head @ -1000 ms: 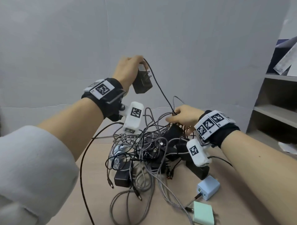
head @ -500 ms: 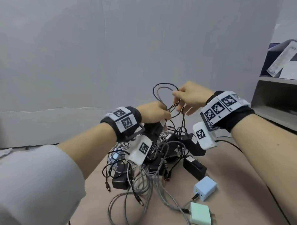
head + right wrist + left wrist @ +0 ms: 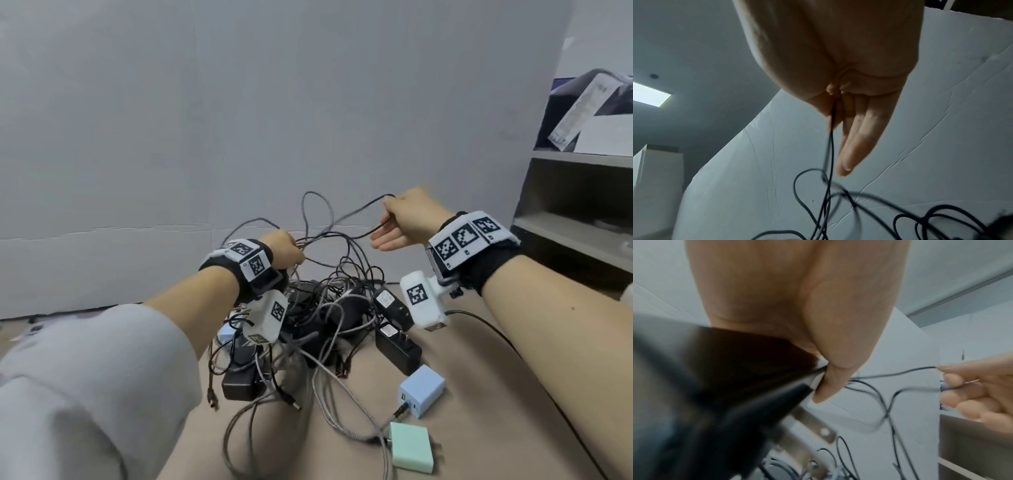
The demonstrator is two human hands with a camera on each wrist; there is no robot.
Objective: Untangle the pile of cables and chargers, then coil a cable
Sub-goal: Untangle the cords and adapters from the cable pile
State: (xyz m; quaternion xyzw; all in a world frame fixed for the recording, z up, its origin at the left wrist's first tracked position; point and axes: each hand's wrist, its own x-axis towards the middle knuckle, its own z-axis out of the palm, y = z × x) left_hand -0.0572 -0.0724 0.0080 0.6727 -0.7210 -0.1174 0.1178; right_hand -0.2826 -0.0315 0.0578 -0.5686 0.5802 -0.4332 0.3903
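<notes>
Left hand [image 3: 286,248] above the pile [image 3: 318,318], thumb and fingers clamped on a black charger [image 3: 731,369]. Right hand [image 3: 407,219] raised to the right, thumb and index pinching a thin black cable [image 3: 356,210], other fingers straight. Cable runs between both hands. Pile sits on the table [image 3: 479,428].

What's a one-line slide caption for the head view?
Left hand and right hand stretch a thin black cable above the tangled pile of cables and chargers on the table.
</notes>
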